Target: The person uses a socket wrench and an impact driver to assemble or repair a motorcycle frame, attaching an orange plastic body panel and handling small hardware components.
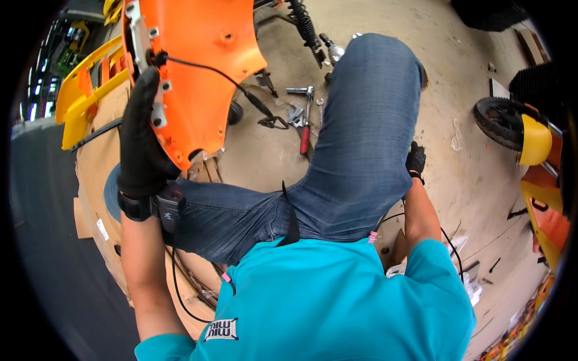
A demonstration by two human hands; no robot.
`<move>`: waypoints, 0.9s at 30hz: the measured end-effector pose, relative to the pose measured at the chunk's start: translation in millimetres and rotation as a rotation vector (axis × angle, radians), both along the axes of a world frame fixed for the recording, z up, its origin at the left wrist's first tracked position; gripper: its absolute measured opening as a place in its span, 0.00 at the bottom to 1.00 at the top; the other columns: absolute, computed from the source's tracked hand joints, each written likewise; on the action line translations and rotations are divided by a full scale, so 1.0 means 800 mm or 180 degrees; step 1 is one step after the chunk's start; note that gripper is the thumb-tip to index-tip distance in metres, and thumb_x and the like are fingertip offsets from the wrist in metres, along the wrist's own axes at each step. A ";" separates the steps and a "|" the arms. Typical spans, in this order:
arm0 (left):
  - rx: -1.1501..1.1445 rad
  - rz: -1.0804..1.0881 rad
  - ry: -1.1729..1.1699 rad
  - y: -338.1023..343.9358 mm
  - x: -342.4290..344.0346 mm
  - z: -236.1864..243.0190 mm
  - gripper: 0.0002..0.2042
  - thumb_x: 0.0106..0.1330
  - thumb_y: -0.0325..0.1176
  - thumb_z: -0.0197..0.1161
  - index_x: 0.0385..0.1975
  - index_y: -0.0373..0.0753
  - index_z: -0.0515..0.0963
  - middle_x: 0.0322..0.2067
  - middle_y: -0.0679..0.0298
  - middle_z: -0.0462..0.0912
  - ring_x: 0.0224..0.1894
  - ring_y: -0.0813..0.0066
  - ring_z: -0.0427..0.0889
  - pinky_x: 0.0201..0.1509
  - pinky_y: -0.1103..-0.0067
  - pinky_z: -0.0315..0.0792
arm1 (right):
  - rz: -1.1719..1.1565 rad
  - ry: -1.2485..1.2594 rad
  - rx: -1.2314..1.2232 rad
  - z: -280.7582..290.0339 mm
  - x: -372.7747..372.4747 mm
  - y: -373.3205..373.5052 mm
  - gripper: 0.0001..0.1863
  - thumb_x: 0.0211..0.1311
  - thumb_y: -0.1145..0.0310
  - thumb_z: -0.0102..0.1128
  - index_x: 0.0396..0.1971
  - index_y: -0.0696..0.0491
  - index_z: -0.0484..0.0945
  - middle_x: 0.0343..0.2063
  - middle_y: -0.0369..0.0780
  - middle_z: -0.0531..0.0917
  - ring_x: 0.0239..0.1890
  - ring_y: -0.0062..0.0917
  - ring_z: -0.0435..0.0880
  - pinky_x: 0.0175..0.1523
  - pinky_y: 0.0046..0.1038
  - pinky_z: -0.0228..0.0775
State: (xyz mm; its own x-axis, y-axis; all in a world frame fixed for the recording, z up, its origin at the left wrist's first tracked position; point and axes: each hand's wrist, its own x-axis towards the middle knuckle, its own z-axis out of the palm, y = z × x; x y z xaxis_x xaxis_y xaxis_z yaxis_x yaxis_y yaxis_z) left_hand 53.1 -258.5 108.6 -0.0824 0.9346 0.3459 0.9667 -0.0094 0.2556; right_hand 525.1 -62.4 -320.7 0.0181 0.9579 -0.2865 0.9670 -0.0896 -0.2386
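Observation:
My left hand [143, 138], in a black glove, grips the lower left edge of an orange plastic body panel [205, 45]. The panel is tilted up above my left leg, with metal clips along its edge. From it a black cable [211, 69] hangs down to a connector. My right hand [416, 159], also gloved in black, is low beside my right knee and partly behind it. Its fingers look curled; a small yellowish bit shows at them, but what they hold is hidden.
On the floor between my legs lie a red-handled ratchet [305, 129], an adjustable wrench [295, 114] and a spanner [320, 108]. A black spring shock absorber [304, 27] stands ahead. Yellow frame parts [84, 96] are at left, a small wheel [500, 123] at right. Cardboard [99, 180] lies under my left side.

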 end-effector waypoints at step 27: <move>-0.1756 0.1251 -0.3764 0.090 -0.017 -0.222 0.33 0.55 0.51 0.66 0.52 0.31 0.67 0.39 0.60 0.77 0.38 0.78 0.75 0.41 0.81 0.70 | 0.0272 0.0755 0.0292 0.065 -0.031 0.089 0.18 0.53 0.67 0.61 0.46 0.51 0.75 0.37 0.49 0.80 0.40 0.41 0.81 0.43 0.38 0.72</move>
